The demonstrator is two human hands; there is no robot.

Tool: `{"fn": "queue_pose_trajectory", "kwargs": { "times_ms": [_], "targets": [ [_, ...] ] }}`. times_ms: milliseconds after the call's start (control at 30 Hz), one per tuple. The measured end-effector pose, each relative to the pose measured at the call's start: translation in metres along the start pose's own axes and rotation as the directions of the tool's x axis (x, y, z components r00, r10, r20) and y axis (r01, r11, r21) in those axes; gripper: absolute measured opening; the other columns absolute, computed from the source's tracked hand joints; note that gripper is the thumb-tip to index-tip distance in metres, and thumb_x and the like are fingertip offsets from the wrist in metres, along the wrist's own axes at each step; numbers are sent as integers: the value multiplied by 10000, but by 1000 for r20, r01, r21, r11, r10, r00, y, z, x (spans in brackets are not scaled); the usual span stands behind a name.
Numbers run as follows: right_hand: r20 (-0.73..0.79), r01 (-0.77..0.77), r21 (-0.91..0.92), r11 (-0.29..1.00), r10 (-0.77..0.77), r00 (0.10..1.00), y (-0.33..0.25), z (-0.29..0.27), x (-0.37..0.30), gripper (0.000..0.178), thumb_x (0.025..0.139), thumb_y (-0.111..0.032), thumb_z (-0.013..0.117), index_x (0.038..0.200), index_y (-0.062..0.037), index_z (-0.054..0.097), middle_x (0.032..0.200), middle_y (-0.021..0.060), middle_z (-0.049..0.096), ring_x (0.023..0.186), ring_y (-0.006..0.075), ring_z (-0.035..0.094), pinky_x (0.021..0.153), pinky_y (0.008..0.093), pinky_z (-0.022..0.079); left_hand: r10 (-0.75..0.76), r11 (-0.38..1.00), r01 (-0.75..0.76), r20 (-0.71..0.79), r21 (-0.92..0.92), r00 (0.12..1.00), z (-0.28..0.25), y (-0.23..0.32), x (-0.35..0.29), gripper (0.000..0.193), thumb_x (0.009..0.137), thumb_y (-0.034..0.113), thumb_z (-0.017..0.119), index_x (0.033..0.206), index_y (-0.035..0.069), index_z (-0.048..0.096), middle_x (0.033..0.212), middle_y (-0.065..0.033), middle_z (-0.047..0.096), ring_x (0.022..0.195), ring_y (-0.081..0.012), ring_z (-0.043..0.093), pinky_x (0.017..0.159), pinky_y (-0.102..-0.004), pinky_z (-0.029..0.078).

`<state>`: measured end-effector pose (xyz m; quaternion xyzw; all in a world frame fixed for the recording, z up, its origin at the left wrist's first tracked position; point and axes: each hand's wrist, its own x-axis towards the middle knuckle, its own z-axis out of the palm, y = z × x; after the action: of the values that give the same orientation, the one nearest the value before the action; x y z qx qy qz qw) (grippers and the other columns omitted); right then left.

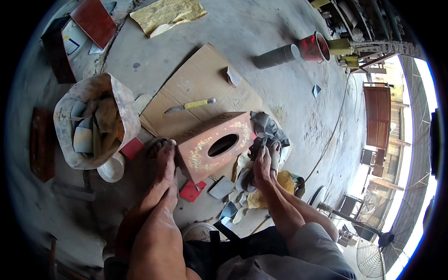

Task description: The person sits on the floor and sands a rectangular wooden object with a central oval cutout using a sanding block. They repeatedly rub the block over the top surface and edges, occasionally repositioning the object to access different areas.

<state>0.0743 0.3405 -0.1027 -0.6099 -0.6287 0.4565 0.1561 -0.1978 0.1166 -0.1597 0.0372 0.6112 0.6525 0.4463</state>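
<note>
A pinkish-brown tissue box with painted yellow flowers and a dark oval slot lies tilted between my hands, its slotted face toward me. My left hand is against the box's left end; its fingertips are mostly hidden. By the box's right end, my right hand has its fingers closed around something dark that I cannot make out. A crumpled dark grey cloth lies just beyond that hand. Behind the box, a yellow-handled knife rests on a flattened cardboard sheet.
To the left stands a whitish bucket full of sandpaper scraps. Sandpaper pieces, including a red one and a grey one, litter the floor near my legs. A grey cylinder and a red bucket are at the back right; a fan stands lower right.
</note>
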Motion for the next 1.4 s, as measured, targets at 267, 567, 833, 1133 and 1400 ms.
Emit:
{"fn": "queue_pose_trajectory", "kwargs": {
  "times_ms": [267, 567, 833, 1133, 1400],
  "targets": [
    [37, 160, -171, 972, -156, 987, -30, 21, -52, 446, 1134, -166, 400, 1520, 49, 455, 1437, 224, 604, 1348, 290, 578, 1131, 364, 440, -129, 988, 148, -325, 34, 937, -3, 24, -2, 767, 1104, 645, 349, 971, -23, 702, 901, -97, 708, 836, -178, 602, 807, -365, 492],
    [309, 646, -516, 562, -582, 753, -55, 41, -44, 446, 1075, -40, 478, 1512, 43, 490, 1514, 290, 533, 1447, 449, 477, 1202, 467, 388, -99, 994, 110, -404, 5, 909, 13, 41, -6, 696, 1114, 547, 432, 1035, -84, 715, 889, -110, 723, 824, -165, 578, 745, -391, 486],
    [585, 881, -316, 351, -659, 472, -65, 66, -70, 604, 862, 153, 502, 1463, 102, 518, 1522, 288, 529, 1471, 461, 454, 1246, 527, 360, -40, 991, -10, -361, -134, 932, 15, 43, -12, 715, 1138, 546, 358, 1102, -76, 709, 948, -165, 739, 896, -177, 612, 830, -386, 506],
    [587, 827, -334, 451, -588, 557, -92, 97, -134, 617, 868, 145, 477, 1486, 140, 464, 1543, 312, 495, 1514, 501, 366, 1245, 546, 326, -41, 990, -14, -375, -143, 926, 9, 27, -3, 706, 1118, 579, 401, 1081, -47, 727, 945, -102, 732, 891, -143, 600, 812, -366, 497],
    [331, 657, -402, 638, -567, 754, -88, 81, -98, 628, 844, 174, 461, 1467, 111, 498, 1509, 348, 497, 1494, 535, 363, 1271, 537, 284, -75, 997, 61, -347, -50, 935, 0, 11, 3, 748, 1119, 606, 353, 1102, -41, 726, 934, -100, 742, 849, -173, 647, 809, -367, 522]
  ]
}}
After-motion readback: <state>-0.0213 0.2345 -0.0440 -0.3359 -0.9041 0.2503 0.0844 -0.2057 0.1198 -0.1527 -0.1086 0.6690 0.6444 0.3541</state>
